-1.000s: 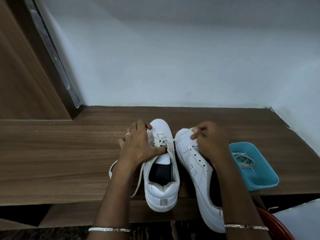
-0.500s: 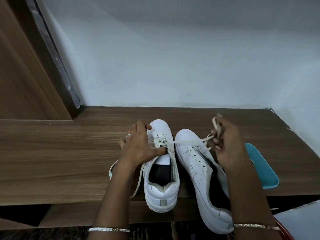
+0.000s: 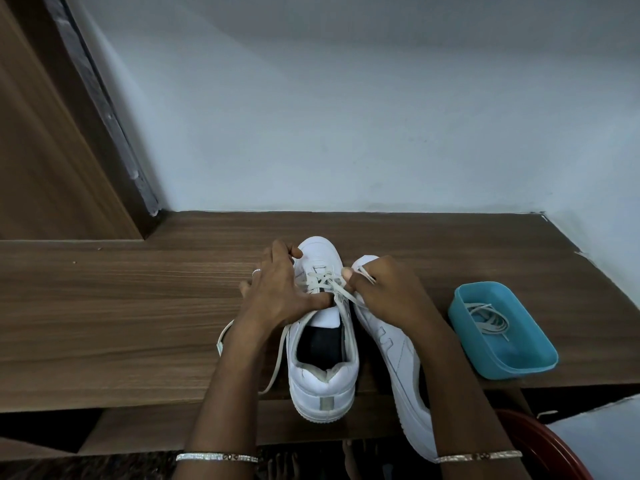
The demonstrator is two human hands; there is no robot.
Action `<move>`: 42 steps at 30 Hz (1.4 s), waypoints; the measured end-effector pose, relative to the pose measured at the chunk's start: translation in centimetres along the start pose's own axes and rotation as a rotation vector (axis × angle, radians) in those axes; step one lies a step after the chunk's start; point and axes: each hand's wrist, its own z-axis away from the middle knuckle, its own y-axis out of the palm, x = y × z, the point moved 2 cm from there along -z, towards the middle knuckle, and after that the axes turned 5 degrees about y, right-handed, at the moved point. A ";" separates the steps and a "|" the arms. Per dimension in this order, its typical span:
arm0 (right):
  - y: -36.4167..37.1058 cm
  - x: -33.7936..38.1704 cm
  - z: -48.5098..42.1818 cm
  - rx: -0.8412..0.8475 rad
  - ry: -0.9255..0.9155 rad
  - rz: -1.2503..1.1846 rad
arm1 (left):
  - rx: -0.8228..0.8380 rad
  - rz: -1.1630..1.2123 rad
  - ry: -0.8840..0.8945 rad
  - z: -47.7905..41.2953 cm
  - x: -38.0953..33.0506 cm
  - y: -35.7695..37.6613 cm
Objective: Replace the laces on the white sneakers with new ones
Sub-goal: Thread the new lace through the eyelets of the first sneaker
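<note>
right hand [image 3: 384, 292] pinching lace [image 3: 323, 282], left sneaker [image 3: 322, 344]

You have a dim, even picture: diffuse light from no source you can place, and the wall [image 3: 381, 116] is a flat grey-blue that darkens toward the top. The table [image 3: 104, 323] reads matte. Shadows are soft, deepest under the table's front edge and in the gap right of the left sneaker [image 3: 322, 386]. The lace [image 3: 323, 282] reads sharp. Wide-angle distortion leans and bows the door frame [image 3: 104, 109] at the left border.
</note>
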 end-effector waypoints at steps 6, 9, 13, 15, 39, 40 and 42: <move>0.1 0.9 0.3 -0.034 0.099 -0.065 | 0.033 0.036 -0.010 0.3 -0.2 0.0; 0.5 1.2 0.5 -0.065 0.106 -0.032 | 0.046 0.047 -0.008 0.2 -0.1 0.0; 0.2 1.3 0.3 -0.100 0.107 -0.082 | 0.029 0.108 0.014 -0.1 0.2 0.2; -0.1 1.0 0.1 -0.062 0.124 -0.165 | 0.033 0.107 0.037 -0.2 0.4 0.3; -4.8 -0.8 1.0 -0.460 0.364 -0.984 | 0.101 -0.194 0.042 0.1 -0.3 0.3; -4.9 -0.7 1.0 -0.461 0.366 -0.997 | 0.100 -0.198 0.042 0.1 -0.4 0.3; -5.0 -0.4 1.1 -0.462 0.380 -1.029 | 0.090 -0.197 0.049 0.2 -0.5 0.2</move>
